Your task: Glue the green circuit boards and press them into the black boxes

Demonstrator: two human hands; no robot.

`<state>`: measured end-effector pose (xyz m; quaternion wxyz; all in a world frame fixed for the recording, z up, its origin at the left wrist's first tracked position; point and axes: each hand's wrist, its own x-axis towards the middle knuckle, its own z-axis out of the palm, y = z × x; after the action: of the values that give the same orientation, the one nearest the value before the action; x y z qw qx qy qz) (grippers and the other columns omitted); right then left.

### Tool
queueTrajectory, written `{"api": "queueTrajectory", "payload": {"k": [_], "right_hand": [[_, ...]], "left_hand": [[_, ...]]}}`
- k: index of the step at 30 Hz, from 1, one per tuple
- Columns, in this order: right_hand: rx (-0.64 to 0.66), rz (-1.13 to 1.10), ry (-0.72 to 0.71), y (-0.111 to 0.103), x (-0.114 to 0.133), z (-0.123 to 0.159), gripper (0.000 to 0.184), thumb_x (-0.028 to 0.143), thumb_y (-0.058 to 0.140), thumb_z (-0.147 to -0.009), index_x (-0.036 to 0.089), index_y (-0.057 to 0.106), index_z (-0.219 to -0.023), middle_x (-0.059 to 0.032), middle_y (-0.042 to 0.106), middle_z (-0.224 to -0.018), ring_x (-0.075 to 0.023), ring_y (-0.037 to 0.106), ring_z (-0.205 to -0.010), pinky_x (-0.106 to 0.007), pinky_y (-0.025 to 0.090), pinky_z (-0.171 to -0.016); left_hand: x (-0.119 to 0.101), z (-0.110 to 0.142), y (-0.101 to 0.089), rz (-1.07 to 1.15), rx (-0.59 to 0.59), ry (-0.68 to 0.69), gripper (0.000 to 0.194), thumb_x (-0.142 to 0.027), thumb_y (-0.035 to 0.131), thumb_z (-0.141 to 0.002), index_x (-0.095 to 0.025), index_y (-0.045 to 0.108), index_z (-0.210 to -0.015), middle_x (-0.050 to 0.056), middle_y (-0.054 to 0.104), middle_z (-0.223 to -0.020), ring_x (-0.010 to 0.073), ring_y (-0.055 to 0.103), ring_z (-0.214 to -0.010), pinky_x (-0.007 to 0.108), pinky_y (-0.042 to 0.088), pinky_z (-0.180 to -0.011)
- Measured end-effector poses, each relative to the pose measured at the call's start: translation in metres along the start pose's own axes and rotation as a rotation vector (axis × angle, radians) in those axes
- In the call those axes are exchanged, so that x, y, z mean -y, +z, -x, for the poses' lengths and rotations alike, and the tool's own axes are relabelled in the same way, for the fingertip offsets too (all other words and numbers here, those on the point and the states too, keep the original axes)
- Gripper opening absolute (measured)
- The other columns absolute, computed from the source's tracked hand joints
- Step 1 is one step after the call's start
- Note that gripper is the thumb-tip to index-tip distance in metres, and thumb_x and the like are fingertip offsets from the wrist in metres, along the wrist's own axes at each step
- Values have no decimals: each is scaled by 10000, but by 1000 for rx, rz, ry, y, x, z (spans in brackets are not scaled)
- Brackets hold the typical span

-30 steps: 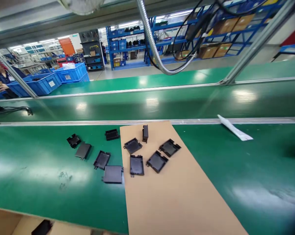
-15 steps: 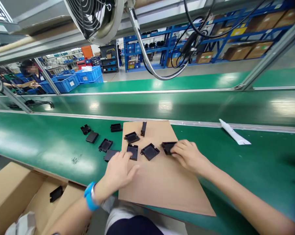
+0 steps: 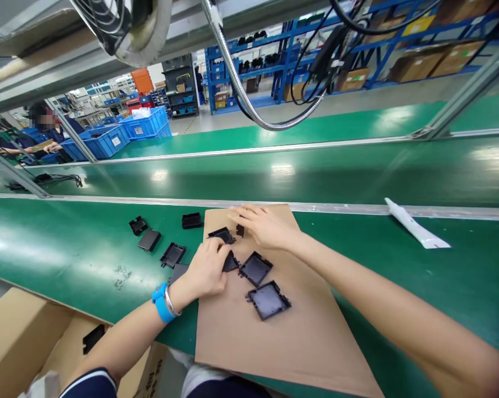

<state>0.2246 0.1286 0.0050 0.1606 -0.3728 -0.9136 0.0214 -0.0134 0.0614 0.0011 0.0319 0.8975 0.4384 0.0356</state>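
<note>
Several shallow black plastic housings lie on a brown cardboard sheet and on the green bench to its left. My left hand has its fingers curled down over the left side of one black plastic housing, which it partly covers. My right hand stretches across the sheet, fingers extended over a small upright black housing; its upper part is hidden. Below the hands, a tray-shaped housing and a greyer-looking housing lie with their hollow sides up. Another housing sits just behind my left hand.
More black housings, one of them, are scattered left of the sheet. A white strip-like packet lies at the right. An open cardboard box stands at lower left. A metal rail runs behind; a flexible conduit hangs overhead.
My right hand has let go of a housing, now lying nearer me on the sheet, and moved left to the upright one. My left hand has shifted slightly and curled onto a housing.
</note>
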Motion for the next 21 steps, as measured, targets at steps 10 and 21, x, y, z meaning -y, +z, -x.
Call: {"api": "queueTrajectory", "payload": {"k": [10,21], "right_hand": [[162,-122,-26,17,1,8,302,373,486,-1007,172,693,-1099,-72,676,-1042,-209,614,-1028,-382,485,-937],[257,-197,115,15,52,85,633,417,742,-709,137,606,-1260,-162,574,-1167,-332,492,-1101,-489,428,-953]], "left_hand": [[42,-23,-1,-28,33,-123,548,-354,639,-752,-133,587,-1251,167,613,-1189,348,517,-1175,480,416,-990],[39,-86,-1,30,-32,-90,577,-444,657,-792,-127,600,-1272,162,612,-1251,347,495,-1225,473,393,-1049]]}}
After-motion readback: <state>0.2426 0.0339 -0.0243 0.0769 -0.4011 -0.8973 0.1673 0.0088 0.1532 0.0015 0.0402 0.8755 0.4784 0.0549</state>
